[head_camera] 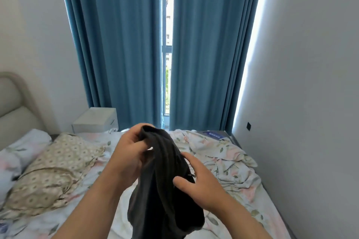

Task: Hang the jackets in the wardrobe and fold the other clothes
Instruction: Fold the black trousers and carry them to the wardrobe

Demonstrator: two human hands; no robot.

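Gripping a dark garment (165,190) above the bed (233,170), the left hand (132,151) clutches its bunched top end at 12 o'clock, while the right hand (198,178), at 4 o'clock from the left, clasps its side. The cloth hangs 12-to-6; its lower end is cut off and its type is unclear.

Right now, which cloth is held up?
The dark grey garment, gripped by left hand and right hand; the beige cloth and floral cloth lie on the bed.
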